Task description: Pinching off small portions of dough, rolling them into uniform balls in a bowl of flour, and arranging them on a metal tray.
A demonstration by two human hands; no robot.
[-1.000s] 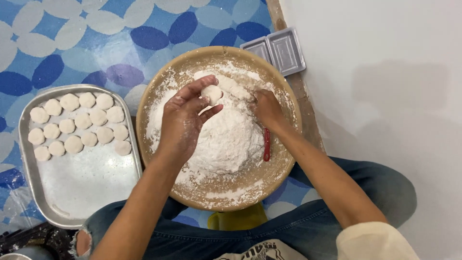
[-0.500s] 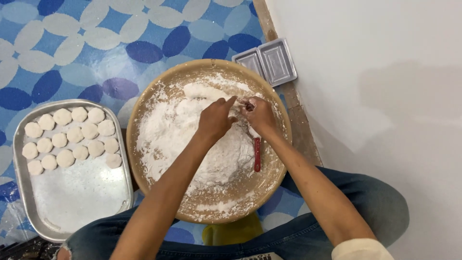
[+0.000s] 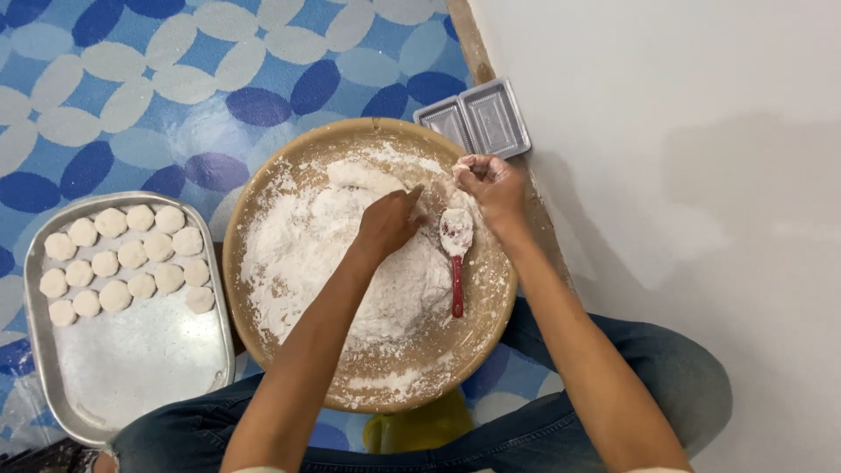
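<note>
A heap of white flour (image 3: pixel 350 263) fills the round wooden bowl (image 3: pixel 263 219) on the patterned floor (image 3: pixel 131 88). The left hand (image 3: pixel 390 223) presses into the heap, fingers curled down — whether its grip holds anything cannot be told. The right hand (image 3: pixel 491 186), at the bowl's far rim, is clenched on a small floury lump (image 3: pixel 462 165). A red spoon (image 3: pixel 456 263) lies between them — untouched. Dough rounds (image 3: pixel 123 258) sit on a steel tray (image 3: pixel 131 385).

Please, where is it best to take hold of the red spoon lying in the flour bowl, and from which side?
Probably grip the red spoon by its thin bare handle, coming from the near end. The handle points toward the person, and the scoop end is caked with flour beside the right hand.
</note>
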